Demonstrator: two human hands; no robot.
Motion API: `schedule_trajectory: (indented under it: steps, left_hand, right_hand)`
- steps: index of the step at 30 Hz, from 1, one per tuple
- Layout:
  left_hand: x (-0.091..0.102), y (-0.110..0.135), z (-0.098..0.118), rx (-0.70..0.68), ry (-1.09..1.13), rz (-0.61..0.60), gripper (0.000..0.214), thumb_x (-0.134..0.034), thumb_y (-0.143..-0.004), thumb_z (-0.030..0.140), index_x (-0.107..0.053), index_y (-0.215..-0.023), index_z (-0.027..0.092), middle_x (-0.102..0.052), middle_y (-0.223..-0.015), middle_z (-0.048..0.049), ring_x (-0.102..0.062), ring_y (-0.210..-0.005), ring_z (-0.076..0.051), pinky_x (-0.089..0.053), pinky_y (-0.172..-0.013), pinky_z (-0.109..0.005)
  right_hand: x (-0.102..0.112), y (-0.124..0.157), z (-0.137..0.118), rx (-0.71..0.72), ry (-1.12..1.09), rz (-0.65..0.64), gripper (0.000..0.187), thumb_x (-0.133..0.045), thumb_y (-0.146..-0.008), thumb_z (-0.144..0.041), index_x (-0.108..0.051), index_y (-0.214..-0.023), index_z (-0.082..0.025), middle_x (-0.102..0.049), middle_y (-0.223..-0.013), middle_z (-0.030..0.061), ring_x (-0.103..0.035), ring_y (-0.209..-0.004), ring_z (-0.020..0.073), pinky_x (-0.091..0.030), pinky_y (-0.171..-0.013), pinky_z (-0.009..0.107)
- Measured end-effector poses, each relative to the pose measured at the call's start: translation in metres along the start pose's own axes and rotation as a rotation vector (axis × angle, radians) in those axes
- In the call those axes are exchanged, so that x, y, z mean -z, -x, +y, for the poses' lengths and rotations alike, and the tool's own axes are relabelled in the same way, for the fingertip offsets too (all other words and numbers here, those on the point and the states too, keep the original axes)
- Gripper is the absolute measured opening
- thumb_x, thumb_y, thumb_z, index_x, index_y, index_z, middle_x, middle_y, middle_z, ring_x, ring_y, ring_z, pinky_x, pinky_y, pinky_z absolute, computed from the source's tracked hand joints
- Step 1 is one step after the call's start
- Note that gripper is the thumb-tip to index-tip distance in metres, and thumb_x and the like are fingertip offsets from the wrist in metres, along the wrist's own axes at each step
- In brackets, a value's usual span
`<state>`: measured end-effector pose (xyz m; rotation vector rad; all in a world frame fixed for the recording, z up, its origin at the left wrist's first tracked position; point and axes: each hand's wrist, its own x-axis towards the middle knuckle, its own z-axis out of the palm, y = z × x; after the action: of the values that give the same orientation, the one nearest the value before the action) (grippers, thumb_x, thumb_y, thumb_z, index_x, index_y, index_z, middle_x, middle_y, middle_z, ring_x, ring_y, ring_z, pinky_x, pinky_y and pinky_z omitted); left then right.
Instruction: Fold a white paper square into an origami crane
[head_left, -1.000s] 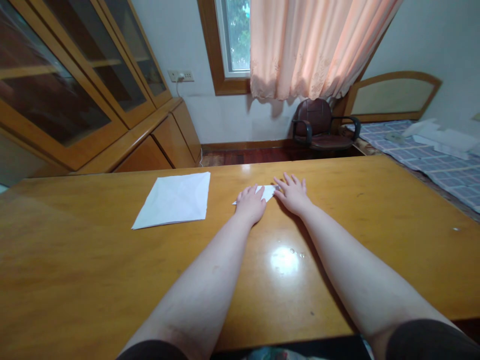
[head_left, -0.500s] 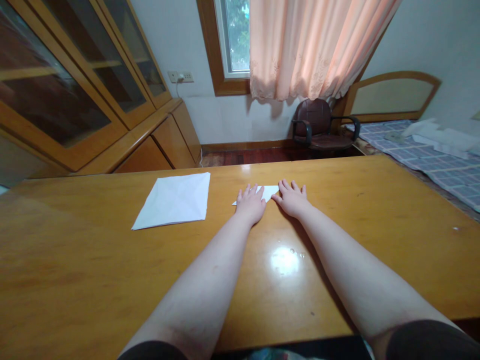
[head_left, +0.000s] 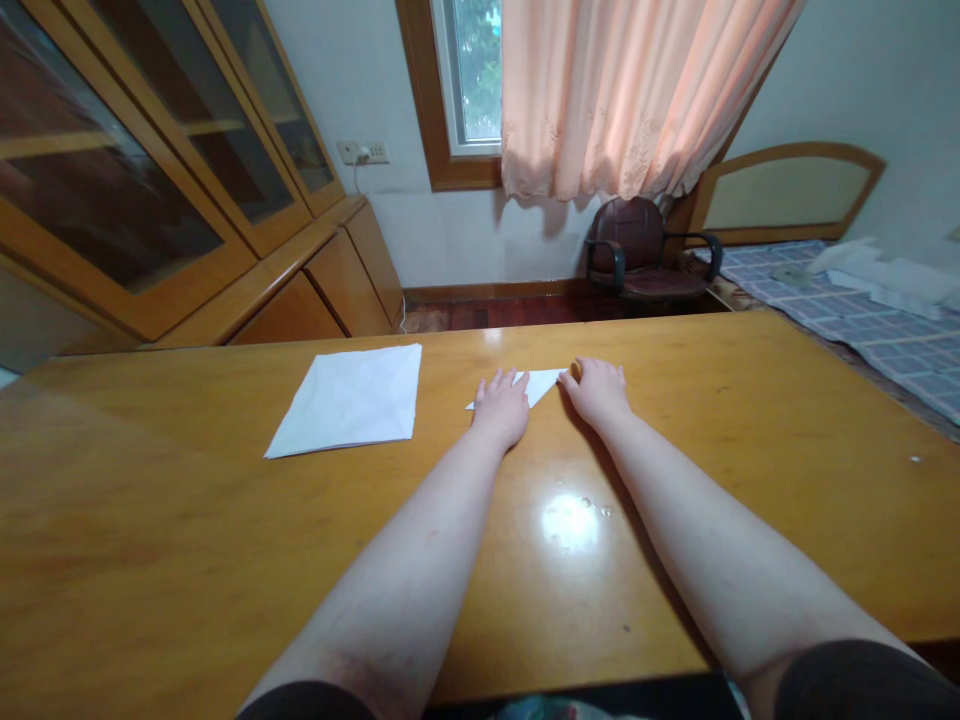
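Left hand (head_left: 501,408): lay palm down on the folded paper (head_left: 538,384), nearly flat with fingers a little apart, pressing without gripping.
Right hand (head_left: 596,388): was half curled, with thumb and forefinger at the paper's right tip; could not tell whether pinching or only touching.
Folded paper: rested near the far edge of the desk (head_left: 225,560), roughly midway along, partly covered by the left hand.
White sheet (head_left: 349,400): lay flat near the same edge, well to the left of both hands.
Wooden cabinet (head_left: 277,290): stood by the far left corner.
Chair (head_left: 641,250): stood beyond the far edge, below the pink curtain (head_left: 600,100).
Bed (head_left: 877,300): stood past the far right corner.
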<state>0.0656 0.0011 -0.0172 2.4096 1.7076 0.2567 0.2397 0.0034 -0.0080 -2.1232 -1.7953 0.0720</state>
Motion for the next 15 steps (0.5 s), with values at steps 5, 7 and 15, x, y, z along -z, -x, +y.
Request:
schedule_trajectory:
  steps: [5, 7, 15]
  left_hand:
    - [0.006, 0.0, 0.001, -0.01, -0.004, 0.033, 0.046, -0.034, -0.092, 0.028, -0.047, -0.136, 0.025, -0.043, -0.145, -0.0067, -0.036, -0.134, -0.026, -0.029, -0.109, -0.047]
    - [0.009, 0.0, 0.001, -0.011, -0.008, 0.051, 0.043, -0.038, -0.091, 0.03, -0.052, -0.131, 0.025, -0.048, -0.141, -0.0077, -0.042, -0.128, -0.026, -0.035, -0.105, -0.045]
    - [0.01, -0.005, 0.0, -0.033, 0.12, 0.046, 0.038, -0.036, -0.09, 0.023, -0.066, -0.112, 0.028, -0.067, -0.115, -0.0037, -0.057, -0.107, -0.021, -0.043, -0.095, -0.033]
  right_hand:
    - [0.003, 0.003, -0.006, 0.191, -0.136, -0.072, 0.032, -0.044, -0.09, -0.037, -0.069, -0.099, -0.019, -0.07, -0.096, 0.0084, -0.061, -0.088, 0.0209, -0.044, -0.079, 0.031]
    - [0.002, 0.004, -0.007, 0.27, -0.144, -0.135, 0.031, -0.045, -0.09, -0.038, -0.072, -0.092, -0.022, -0.069, -0.091, 0.0063, -0.061, -0.084, 0.0191, -0.044, -0.076, 0.029]
    - [0.002, 0.002, -0.003, 0.149, -0.018, -0.086, 0.033, -0.048, -0.088, -0.042, -0.074, -0.101, -0.027, -0.066, -0.106, 0.0077, -0.056, -0.099, 0.0268, -0.041, -0.086, 0.039]
